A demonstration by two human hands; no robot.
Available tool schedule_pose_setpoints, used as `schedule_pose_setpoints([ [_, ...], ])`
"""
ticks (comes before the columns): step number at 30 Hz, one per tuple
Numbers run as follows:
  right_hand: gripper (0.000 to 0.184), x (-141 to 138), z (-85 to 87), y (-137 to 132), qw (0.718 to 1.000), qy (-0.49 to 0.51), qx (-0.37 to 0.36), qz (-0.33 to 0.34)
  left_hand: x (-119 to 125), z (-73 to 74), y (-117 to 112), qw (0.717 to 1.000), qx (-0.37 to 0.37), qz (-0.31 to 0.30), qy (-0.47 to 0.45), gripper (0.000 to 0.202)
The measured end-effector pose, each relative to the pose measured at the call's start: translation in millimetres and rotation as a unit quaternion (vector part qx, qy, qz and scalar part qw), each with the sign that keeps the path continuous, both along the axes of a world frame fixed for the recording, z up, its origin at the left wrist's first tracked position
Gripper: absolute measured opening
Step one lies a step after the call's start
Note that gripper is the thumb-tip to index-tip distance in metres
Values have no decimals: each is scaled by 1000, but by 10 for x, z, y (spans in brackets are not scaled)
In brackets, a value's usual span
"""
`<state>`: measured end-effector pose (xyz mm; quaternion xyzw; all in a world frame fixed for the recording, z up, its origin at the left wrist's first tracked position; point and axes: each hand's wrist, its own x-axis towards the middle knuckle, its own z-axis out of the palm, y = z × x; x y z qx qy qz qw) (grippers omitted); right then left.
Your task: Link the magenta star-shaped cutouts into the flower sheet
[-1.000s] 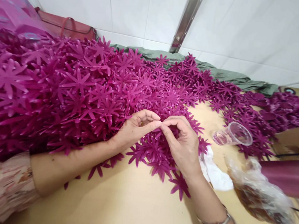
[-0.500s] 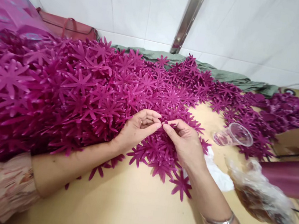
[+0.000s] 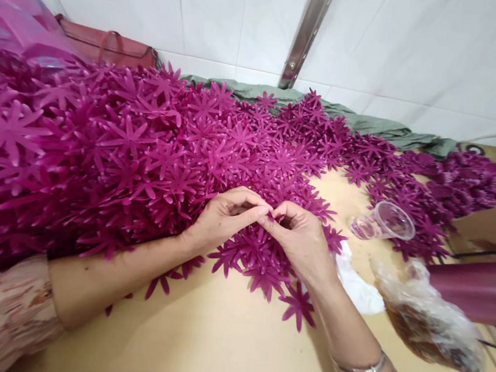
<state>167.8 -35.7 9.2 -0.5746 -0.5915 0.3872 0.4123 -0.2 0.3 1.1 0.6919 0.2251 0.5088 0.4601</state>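
My left hand [image 3: 228, 215] is closed in a pinch, its thumb and fingertips pressed together. Against them, my right hand [image 3: 305, 241] is closed too. Between the fingertips of both hands shows a small part of a magenta artificial flower piece [image 3: 277, 218]; fingers hide most of it. Beneath and behind the hands spreads a big heap of magenta flower-shaped pieces [image 3: 161, 149] with long narrow petals. A single flower piece [image 3: 298, 306] lies flat on the table just below my right wrist.
On the pale table [image 3: 208, 340], right of my hands, a clear plastic cup [image 3: 384, 220] lies tipped beside white tissue [image 3: 357, 281] and a clear plastic bag [image 3: 432, 317] with brown contents. A red handbag [image 3: 110, 46] and green cloth [image 3: 353, 122] sit by the wall.
My hands have come closer together, with the fingertips now touching around the flower piece. My right fingers have curled in more. The whole view has shifted slightly.
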Motion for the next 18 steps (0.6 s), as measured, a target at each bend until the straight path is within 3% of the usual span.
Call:
schedule_pose_setpoints([
  [8,49,15,-68,26,1000,-17,-12,-16,26,-32,-26,991,-124,-54,17,24],
  [13,66,50,-99,49,1000,2,0,11,42,-91,37,984,-162,-60,-42,24],
  [18,73,93,-93,52,1000,5,16,22,31,-64,43,986,-151,-13,-65,23],
])
